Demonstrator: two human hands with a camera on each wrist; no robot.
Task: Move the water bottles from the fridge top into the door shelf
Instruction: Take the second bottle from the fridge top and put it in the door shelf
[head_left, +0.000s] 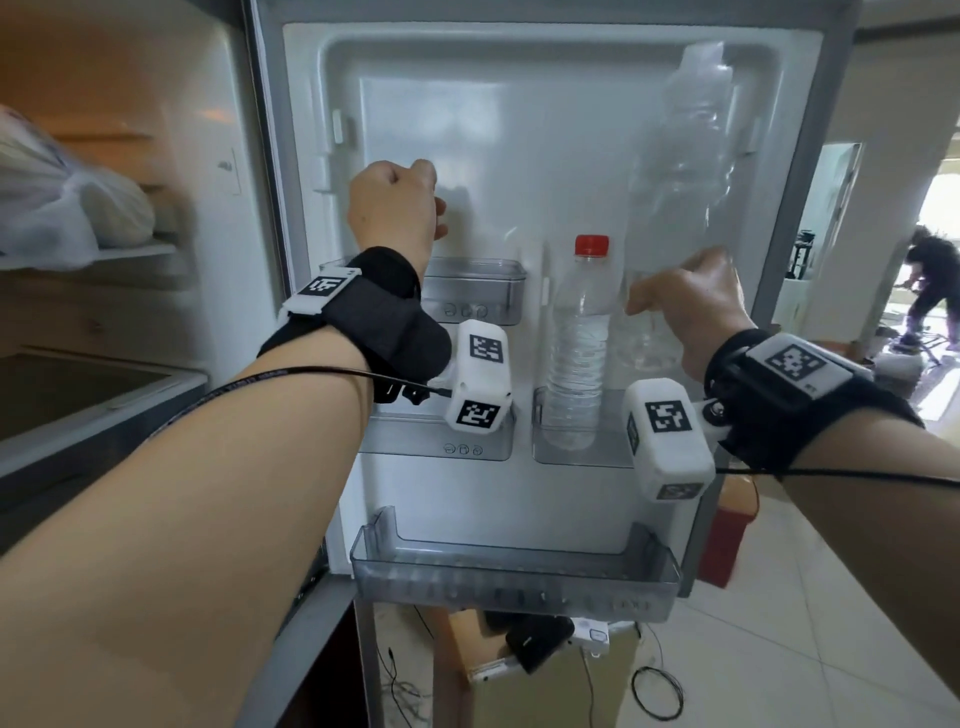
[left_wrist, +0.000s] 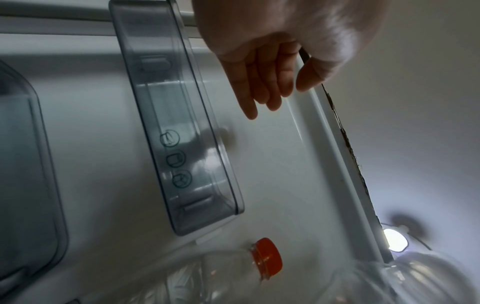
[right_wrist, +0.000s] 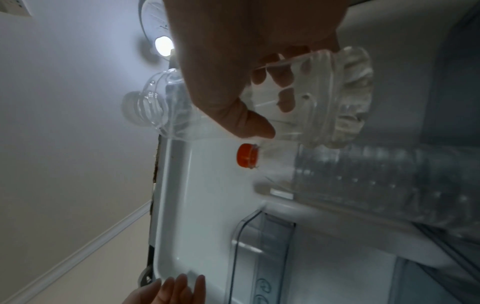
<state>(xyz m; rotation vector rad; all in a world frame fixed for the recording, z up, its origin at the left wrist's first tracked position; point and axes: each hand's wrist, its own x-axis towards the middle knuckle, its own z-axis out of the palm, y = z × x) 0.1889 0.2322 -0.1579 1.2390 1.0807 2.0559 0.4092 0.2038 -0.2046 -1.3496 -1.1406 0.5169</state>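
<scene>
An open fridge door (head_left: 545, 156) fills the view, its inner liner white, with a tiled floor (head_left: 831, 597) at five o'clock. On the door shelf (head_left: 582, 447) at centre a red-capped bottle (head_left: 576, 343) already stands upright. Just beside it, at three o'clock of it, the large clear bottle (head_left: 680, 171) is held low on its body by the right hand (head_left: 685, 301), fingers curled round it. Gripped so low, the tall bottle could tip, or its base could knock the red-capped one as it goes down, I judge. The left hand (head_left: 395, 202), at ten o'clock, holds nothing; its fingers hang loosely by the door liner.
</scene>
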